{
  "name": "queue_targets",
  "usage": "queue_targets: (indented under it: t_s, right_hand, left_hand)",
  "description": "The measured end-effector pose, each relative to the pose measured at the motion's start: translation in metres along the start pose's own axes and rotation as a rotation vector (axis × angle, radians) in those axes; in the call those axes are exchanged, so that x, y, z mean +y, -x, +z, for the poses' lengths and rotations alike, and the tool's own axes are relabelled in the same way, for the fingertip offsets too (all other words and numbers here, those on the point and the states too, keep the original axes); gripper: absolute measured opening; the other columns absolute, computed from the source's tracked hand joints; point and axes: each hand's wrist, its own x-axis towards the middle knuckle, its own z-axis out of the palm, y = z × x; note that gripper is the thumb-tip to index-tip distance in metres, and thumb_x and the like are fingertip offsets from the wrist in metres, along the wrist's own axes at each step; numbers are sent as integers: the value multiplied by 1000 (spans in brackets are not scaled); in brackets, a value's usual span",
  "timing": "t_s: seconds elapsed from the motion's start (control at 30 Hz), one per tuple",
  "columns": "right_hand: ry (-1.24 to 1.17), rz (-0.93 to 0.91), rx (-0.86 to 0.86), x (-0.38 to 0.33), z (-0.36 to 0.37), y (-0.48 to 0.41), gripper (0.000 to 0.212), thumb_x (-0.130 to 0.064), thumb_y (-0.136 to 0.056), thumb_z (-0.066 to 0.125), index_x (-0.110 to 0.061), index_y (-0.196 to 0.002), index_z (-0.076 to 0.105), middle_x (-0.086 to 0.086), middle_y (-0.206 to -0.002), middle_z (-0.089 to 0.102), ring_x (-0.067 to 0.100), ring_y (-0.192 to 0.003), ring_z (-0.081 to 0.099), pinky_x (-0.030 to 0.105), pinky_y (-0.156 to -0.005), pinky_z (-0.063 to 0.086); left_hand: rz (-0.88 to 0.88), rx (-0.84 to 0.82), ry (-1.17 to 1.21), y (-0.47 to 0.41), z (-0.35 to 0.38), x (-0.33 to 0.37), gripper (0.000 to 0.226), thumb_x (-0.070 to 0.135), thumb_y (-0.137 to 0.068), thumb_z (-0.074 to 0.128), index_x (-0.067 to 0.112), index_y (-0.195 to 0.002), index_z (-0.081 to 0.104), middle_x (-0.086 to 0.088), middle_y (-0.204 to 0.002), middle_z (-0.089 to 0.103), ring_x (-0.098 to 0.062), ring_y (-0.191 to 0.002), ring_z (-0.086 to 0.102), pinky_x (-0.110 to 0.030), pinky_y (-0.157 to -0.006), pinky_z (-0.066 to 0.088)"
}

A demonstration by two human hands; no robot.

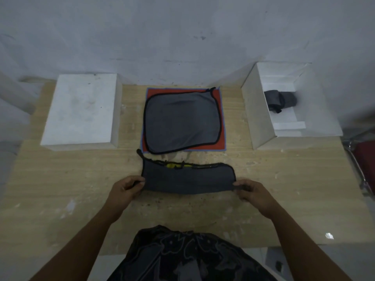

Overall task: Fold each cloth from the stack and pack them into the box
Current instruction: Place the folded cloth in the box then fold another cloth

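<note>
A grey cloth with black trim [188,179] lies folded into a long strip on the wooden table, a bit of yellow showing at its far edge. My left hand [123,189] pinches its left end and my right hand [251,190] pinches its right end. Behind it sits the stack [182,120]: a flat grey cloth on top of a red cloth with a blue edge [221,138]. An open white box [261,110] stands at the right and holds one folded grey cloth [281,100].
The white box lid [81,110] lies upside down at the left of the table [60,189]. A wall runs right behind the table. A metal chair frame with a red seat [363,165] stands past the table's right edge.
</note>
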Motion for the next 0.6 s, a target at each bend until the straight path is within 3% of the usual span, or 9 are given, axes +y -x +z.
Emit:
queue_targets:
  t_s: [0.13, 0.23, 0.3, 0.33, 0.43, 0.5, 0.6]
  right_hand:
    - [58, -92, 117, -7, 1, -16, 7, -18, -84, 70, -23, -87, 73, -4, -64, 62, 11, -61, 55, 28, -61, 45]
    - [-16, -97, 200, -21, 6, -27, 9, -21, -85, 68, -16, -92, 71, 7, -83, 68, 18, -74, 62, 31, -66, 50]
    - [18, -93, 264, -29, 8, -33, 11, -23, -87, 67, -13, -88, 69, 8, -82, 68, 20, -72, 62, 31, -63, 49]
    - [75, -102, 294, -32, 9, -36, 15, -25, -87, 66, -11, -85, 68, 8, -79, 67, 19, -71, 62, 31, -62, 48]
    - [257, -111, 347, -34, 16, -45, 26, -32, -89, 61, -7, -85, 66, 10, -78, 66, 27, -77, 63, 33, -62, 43]
    - [374, -91, 398, -39, 21, -45, 25, -33, -89, 61, -8, -87, 66, 9, -80, 65, 30, -83, 62, 28, -65, 35]
    - [414, 10, 469, -47, 31, -43, 39, -39, -86, 64, -3, -100, 61, 16, -96, 67, 32, -93, 62, 24, -67, 34]
  left_hand:
    - [-56, -57, 6, -11, -5, 7, 38, 0, -75, 76, 14, -109, 67, -9, -100, 71, -25, -87, 66, -37, -77, 55]
    - [-54, -72, -17, -24, -8, 12, 39, 0, -75, 74, 13, -111, 66, -11, -108, 69, -25, -96, 66, -28, -75, 57]
    - [-49, -51, -49, -31, -4, 16, 31, 2, -80, 71, 15, -108, 65, -13, -109, 68, -18, -86, 64, -16, -61, 53]
    - [-49, -35, -66, -35, -2, 18, 30, 5, -82, 69, 15, -110, 64, -14, -110, 67, -16, -82, 62, -17, -58, 52]
    - [-86, -16, -41, -47, 5, 20, 45, 15, -84, 70, 14, -126, 57, -7, -111, 68, -19, -91, 62, -27, -66, 49]
    - [-107, 41, -62, -50, 10, 20, 56, 21, -83, 72, 12, -134, 50, -4, -107, 68, -23, -102, 62, -33, -74, 50]
    - [-95, 240, -335, -48, 20, 21, 53, 33, -82, 71, 6, -125, 53, -8, -109, 62, -28, -105, 59, -37, -88, 48]
